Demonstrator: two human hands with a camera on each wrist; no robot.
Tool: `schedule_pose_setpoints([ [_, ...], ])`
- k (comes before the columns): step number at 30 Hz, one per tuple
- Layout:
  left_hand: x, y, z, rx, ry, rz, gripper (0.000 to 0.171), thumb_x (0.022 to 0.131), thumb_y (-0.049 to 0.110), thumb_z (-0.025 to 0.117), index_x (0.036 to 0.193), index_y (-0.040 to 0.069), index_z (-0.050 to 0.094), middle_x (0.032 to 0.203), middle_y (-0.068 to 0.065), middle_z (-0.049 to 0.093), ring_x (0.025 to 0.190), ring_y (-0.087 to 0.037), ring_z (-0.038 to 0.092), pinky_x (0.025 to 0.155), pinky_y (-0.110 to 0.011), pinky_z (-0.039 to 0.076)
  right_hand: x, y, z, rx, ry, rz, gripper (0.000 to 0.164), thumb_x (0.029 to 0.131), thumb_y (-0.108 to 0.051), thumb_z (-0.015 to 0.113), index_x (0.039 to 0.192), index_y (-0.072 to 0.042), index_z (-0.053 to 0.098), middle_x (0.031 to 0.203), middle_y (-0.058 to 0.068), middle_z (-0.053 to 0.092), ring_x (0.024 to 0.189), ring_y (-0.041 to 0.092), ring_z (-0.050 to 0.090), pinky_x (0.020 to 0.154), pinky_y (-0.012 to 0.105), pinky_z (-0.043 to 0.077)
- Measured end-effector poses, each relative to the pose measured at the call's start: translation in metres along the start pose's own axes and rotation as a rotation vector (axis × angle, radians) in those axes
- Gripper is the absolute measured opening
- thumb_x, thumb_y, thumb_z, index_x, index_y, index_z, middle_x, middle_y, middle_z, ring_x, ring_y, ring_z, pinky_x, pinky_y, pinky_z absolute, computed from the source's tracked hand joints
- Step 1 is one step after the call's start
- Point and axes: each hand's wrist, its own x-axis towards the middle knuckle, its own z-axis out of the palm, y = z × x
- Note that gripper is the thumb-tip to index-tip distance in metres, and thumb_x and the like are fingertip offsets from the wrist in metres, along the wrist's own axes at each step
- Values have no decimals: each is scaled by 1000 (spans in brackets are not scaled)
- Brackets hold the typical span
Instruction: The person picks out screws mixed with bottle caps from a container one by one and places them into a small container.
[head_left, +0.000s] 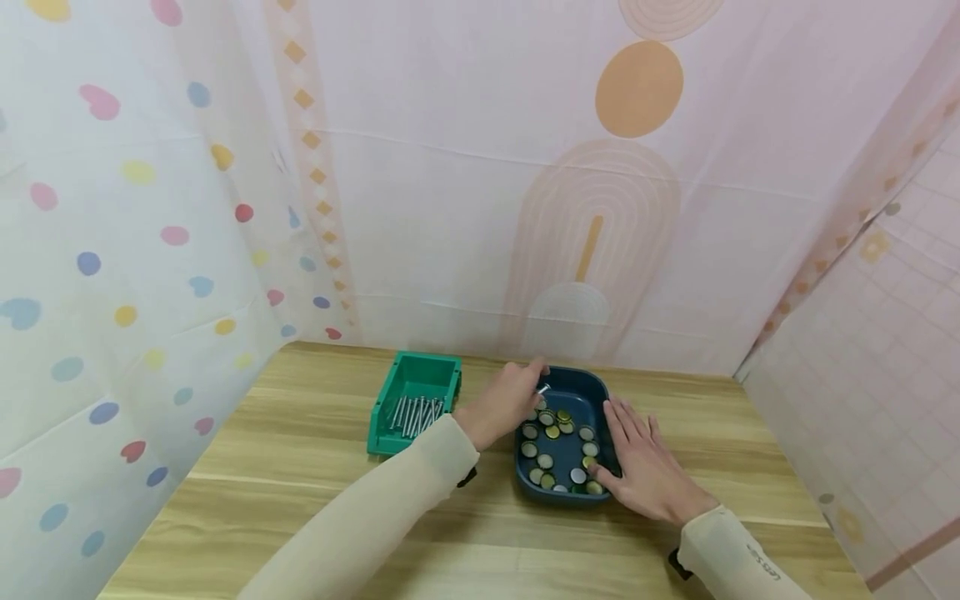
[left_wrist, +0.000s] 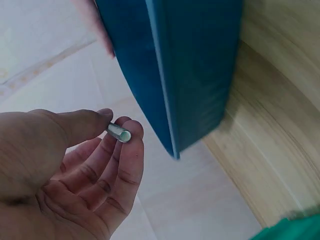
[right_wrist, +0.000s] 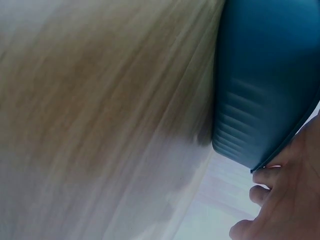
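Note:
My left hand (head_left: 506, 400) is over the left rim of a dark blue tray (head_left: 573, 382), pinching a silver bolt (head_left: 543, 388) between thumb and fingertips. In the left wrist view the round end of the bolt (left_wrist: 119, 133) points out from the fingers, and most of its length is hidden. Several bottle caps (head_left: 552, 432), silver and gold, lie scattered inside the tray. My right hand (head_left: 645, 467) rests along the tray's right rim with fingers extended, its thumb reaching over the inside. From the right wrist view, its fingertips (right_wrist: 258, 194) show beyond the rim.
A green bin (head_left: 427, 367) holding several long silver bolts (head_left: 416, 415) stands left of the tray, partly behind my left forearm. Both containers sit on a wooden table (head_left: 315, 492). Patterned curtains (head_left: 465, 167) hang along its back and sides.

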Motion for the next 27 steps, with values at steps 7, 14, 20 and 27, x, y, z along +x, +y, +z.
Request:
schedule_pose_setpoints([
  [7,-14,-25,-14,-77,75,-12,24,113,1,72,138,1,75,114,-16,86,83,-17,72,72,-29,61,-1,0,1,15,1,6,100,116,-55,65,184,2,20,195,25,17,180,52,21,139,85,17],
  [14,-35,-55,-32,-99,142,-197,23,115,6,70,137,4,76,94,-8,82,67,-13,64,60,-27,53,-1,-2,1,19,11,7,100,116,-53,67,184,2,20,195,25,18,180,52,21,139,85,18],
  [20,-61,-87,-44,-133,177,-271,28,116,6,67,143,-1,71,85,-8,77,62,-14,60,56,-26,47,0,-2,2,18,22,-2,101,115,-53,68,184,3,20,194,26,18,180,53,22,139,85,18],
  [27,-77,-108,-45,-131,161,-361,29,115,4,66,142,-7,69,74,-6,68,57,-13,55,56,-26,44,0,-1,4,7,14,-1,101,116,-54,67,184,3,20,194,26,18,180,52,22,139,85,19],
])
